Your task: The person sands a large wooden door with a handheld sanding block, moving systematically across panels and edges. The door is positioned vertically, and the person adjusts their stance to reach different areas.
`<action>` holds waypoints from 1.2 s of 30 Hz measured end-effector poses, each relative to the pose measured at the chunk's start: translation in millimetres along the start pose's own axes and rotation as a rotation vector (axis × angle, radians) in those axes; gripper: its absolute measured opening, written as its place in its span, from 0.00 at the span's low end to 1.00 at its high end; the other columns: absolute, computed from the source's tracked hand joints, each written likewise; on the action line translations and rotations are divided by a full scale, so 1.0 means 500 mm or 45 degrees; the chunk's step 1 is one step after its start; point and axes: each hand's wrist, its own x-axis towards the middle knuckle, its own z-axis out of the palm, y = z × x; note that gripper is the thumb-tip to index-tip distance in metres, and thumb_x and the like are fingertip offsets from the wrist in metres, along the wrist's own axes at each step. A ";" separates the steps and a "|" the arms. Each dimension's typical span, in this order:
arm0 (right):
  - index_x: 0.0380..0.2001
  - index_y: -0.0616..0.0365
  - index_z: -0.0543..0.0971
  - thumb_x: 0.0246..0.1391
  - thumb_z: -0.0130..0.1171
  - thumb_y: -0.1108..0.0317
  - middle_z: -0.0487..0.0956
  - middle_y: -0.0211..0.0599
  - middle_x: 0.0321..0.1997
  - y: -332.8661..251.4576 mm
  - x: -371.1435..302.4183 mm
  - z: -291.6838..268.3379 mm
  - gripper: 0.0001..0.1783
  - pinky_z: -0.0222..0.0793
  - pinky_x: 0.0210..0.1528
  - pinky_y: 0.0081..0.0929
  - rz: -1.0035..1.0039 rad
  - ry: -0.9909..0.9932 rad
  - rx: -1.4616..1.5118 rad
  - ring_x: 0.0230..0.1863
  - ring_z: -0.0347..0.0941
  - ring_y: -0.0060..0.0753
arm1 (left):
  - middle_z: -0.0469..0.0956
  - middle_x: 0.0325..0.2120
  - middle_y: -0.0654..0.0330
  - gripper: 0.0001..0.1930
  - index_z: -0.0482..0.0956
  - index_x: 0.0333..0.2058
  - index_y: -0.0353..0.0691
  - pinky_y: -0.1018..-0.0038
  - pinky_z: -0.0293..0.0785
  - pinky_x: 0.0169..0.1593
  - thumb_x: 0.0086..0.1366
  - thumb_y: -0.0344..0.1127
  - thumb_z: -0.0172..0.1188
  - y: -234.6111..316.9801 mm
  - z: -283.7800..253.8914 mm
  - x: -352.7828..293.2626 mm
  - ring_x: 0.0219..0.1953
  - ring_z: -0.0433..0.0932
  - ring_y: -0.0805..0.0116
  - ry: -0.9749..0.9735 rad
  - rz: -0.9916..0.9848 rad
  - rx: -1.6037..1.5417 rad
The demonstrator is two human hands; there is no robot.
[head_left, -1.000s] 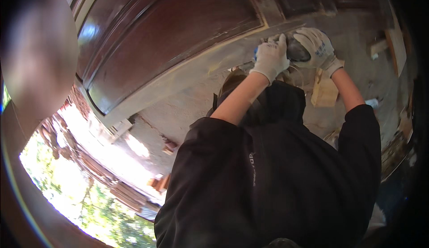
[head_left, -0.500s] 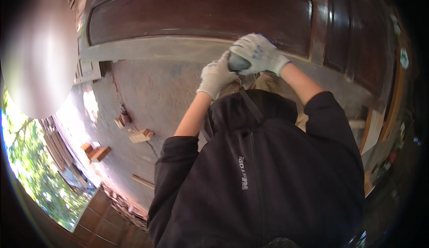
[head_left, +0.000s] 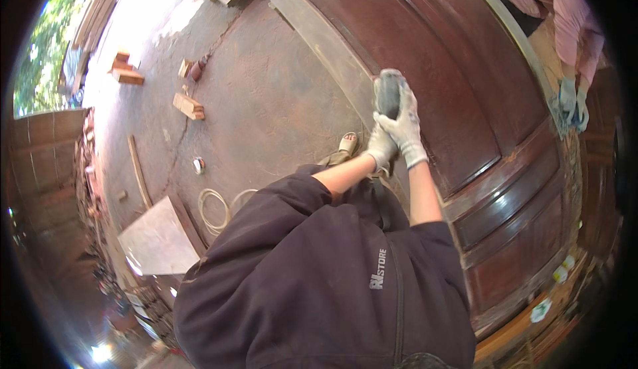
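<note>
My two white-gloved hands are together over the near edge of a dark reddish-brown panelled wooden door [head_left: 445, 96]. Between them is a dark grey rounded piece [head_left: 387, 98], pad-like in look; its exact kind I cannot make out. My right hand [head_left: 408, 124] is closed along its right side, with the thumb crossing below it toward my left hand. My left hand [head_left: 381, 147] sits lower and closes on it from the left, its fingers partly hidden. Along the door's near side runs a paler, dusty wooden frame edge [head_left: 325, 47].
Across the door, a person in pink sleeves [head_left: 573, 23] works with gloved hands at its far edge. On the concrete floor to the left lie wood blocks [head_left: 189, 106], a stick [head_left: 139, 170], a coiled hose [head_left: 214, 211], a dark bottle-like thing [head_left: 197, 70] and a pale board [head_left: 163, 239].
My view has turned, so the door now lies to the right and more floor shows at left. Both hands have shifted right relative to my body, still around the grey piece.
</note>
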 end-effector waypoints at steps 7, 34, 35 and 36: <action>0.66 0.62 0.62 0.33 0.79 0.56 0.70 0.58 0.62 0.098 -0.214 -0.229 0.57 0.67 0.64 0.46 0.440 -0.151 -0.363 0.62 0.69 0.58 | 0.76 0.49 0.27 0.55 0.44 0.64 0.13 0.54 0.75 0.56 0.63 0.64 0.54 0.175 0.135 -0.249 0.51 0.79 0.37 -0.773 -0.429 0.311; 0.62 0.54 0.65 0.37 0.79 0.56 0.70 0.48 0.57 -0.157 0.455 0.236 0.48 0.71 0.56 0.46 0.043 -0.600 -0.518 0.58 0.70 0.56 | 0.80 0.33 0.53 0.19 0.80 0.32 0.45 0.58 0.77 0.45 0.60 0.56 0.59 0.158 -0.576 0.602 0.40 0.80 0.51 -0.365 0.342 0.324; 0.62 0.55 0.65 0.37 0.79 0.56 0.70 0.48 0.57 -0.167 0.498 0.272 0.49 0.71 0.57 0.46 -0.021 -0.589 -0.498 0.58 0.70 0.56 | 0.81 0.34 0.54 0.19 0.81 0.33 0.46 0.59 0.77 0.45 0.61 0.56 0.59 0.157 -0.623 0.643 0.41 0.81 0.52 -0.396 0.309 0.361; 0.62 0.55 0.65 0.36 0.78 0.56 0.70 0.48 0.57 -0.177 0.545 0.313 0.49 0.71 0.58 0.46 -0.098 -0.579 -0.462 0.58 0.70 0.56 | 0.81 0.36 0.54 0.18 0.82 0.35 0.47 0.59 0.78 0.47 0.62 0.56 0.58 0.146 -0.669 0.681 0.42 0.81 0.53 -0.343 0.315 0.386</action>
